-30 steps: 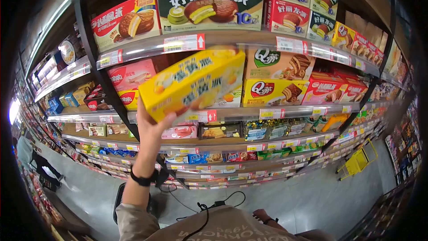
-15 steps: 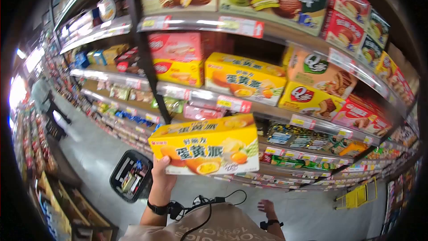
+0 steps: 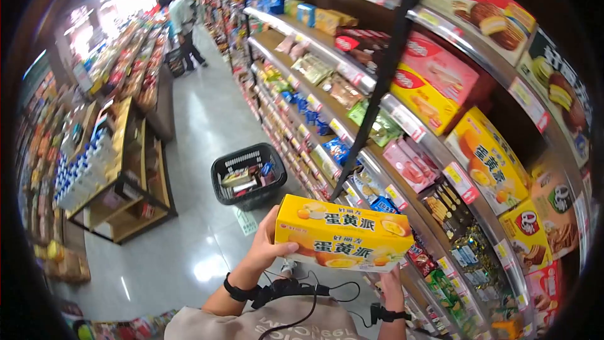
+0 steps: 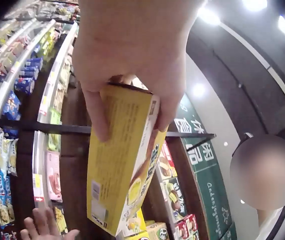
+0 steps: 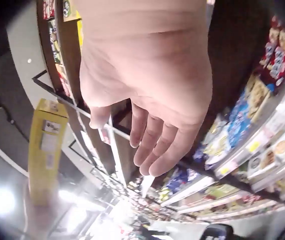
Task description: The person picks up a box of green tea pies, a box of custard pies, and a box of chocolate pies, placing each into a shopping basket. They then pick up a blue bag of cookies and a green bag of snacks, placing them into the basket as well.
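Clamped at one end by left hand, yellow box is held up; right hand is held apart, loosely extended.

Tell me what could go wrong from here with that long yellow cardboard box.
The long yellow cardboard box could tip or slip: the bare left hand grips it at one end only, while the bare right hand, fingers loose, is apart from it.

If it were set in the black plastic basket on the grey floor, it might sit unevenly or crush something, since small packages lie inside.
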{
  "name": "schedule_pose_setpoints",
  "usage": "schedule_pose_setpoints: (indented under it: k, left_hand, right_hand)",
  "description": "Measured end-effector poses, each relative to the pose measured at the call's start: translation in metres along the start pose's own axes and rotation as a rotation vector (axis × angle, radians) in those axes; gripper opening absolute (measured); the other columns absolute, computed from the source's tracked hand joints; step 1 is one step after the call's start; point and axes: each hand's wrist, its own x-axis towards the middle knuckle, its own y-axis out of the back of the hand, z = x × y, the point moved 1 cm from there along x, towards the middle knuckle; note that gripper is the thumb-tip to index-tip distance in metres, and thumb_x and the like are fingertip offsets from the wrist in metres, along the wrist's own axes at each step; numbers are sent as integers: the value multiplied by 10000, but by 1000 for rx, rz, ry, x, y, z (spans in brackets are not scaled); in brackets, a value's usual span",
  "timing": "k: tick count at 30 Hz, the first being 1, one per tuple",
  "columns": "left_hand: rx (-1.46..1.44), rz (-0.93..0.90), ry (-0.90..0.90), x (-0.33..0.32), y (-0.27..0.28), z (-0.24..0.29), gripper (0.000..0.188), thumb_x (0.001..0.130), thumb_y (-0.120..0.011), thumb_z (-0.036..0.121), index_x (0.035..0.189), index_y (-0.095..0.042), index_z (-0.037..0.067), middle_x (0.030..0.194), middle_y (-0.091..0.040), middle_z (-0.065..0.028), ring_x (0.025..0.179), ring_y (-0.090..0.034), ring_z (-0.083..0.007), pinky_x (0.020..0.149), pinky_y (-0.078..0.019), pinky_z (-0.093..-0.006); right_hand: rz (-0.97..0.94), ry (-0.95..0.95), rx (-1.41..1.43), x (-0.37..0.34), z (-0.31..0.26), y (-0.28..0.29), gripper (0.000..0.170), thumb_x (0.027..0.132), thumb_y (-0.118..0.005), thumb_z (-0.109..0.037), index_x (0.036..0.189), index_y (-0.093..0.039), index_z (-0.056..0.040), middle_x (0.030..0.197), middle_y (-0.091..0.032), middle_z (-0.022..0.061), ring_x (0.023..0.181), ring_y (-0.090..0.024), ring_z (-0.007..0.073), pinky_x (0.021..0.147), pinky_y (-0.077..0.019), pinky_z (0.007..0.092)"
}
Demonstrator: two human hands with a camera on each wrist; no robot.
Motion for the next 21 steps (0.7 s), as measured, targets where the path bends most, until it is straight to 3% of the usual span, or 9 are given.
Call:
schedule_pose_setpoints:
  k: [2,3,6,9,13,14,16,19,21]
  left_hand:
    - [-35,52,34,-12,16,2,665,717,-824,151,1260,-463,21,1221,-586,-78,1149,-555,-166,1013,-419,-306]
    - [-33,70,24,-15,20,6,661,721,-823,154,1260,-465,21,1218,-587,-79,1145,-555,-165,1009,-420,-304]
    - [8,106,14,-21,34,14,648,731,-818,159,1260,-471,20,1211,-590,-81,1136,-558,-162,997,-421,-298]
    - [75,109,45,-19,40,23,615,752,-807,160,1258,-486,22,1203,-592,-67,1124,-559,-148,980,-419,-285]
    - [22,37,94,-3,64,18,563,814,-772,196,1269,-487,24,1206,-596,-52,1123,-549,-125,987,-416,-278]
    - [26,26,130,3,72,16,585,821,-772,212,1290,-478,21,1223,-589,-56,1140,-543,-127,989,-415,-276]
    - [-54,-32,158,16,81,18,602,820,-775,222,1300,-475,17,1234,-580,-58,1166,-529,-132,1011,-401,-278]
    - [-3,-114,203,39,107,13,844,787,-797,191,1470,-329,26,1358,-525,-93,1232,-512,-161,1063,-395,-315]
    - [51,-191,195,49,115,24,847,779,-808,177,1459,-325,24,1343,-526,-88,1231,-506,-155,1055,-404,-312]
  right_hand:
    - [-69,37,181,14,-34,-49,443,947,-637,-193,1327,-517,1,1303,-591,89,1190,-566,192,1012,-440,337]
    - [-97,48,177,23,-32,-55,606,917,-685,-337,1374,-475,0,1357,-553,93,1232,-534,203,1035,-422,347]
    - [-304,160,343,32,-46,-92,794,863,-718,-454,1431,-396,-3,1406,-502,102,1271,-502,222,1064,-398,370]
    - [-319,170,205,39,-31,-84,963,796,-751,-534,1469,-316,-1,1440,-455,113,1303,-477,253,1079,-394,414]
    - [-390,217,192,29,-63,-114,1076,715,-814,-520,1482,-267,-1,1459,-419,146,1321,-455,322,1079,-406,492]
    - [-370,184,155,27,-74,-125,1119,669,-851,-496,1485,-261,-8,1460,-411,158,1324,-451,328,1102,-384,475]
    - [-313,203,209,27,-86,-149,1103,661,-874,-435,1482,-270,-12,1442,-431,161,1325,-452,321,1104,-379,449]
    - [-132,131,131,30,-86,-160,1057,667,-879,-360,1472,-286,-16,1428,-447,154,1318,-457,302,1090,-388,427]
    - [-58,107,43,33,-94,-181,1017,680,-866,-320,1468,-295,-24,1410,-466,151,1295,-480,293,1072,-403,418]
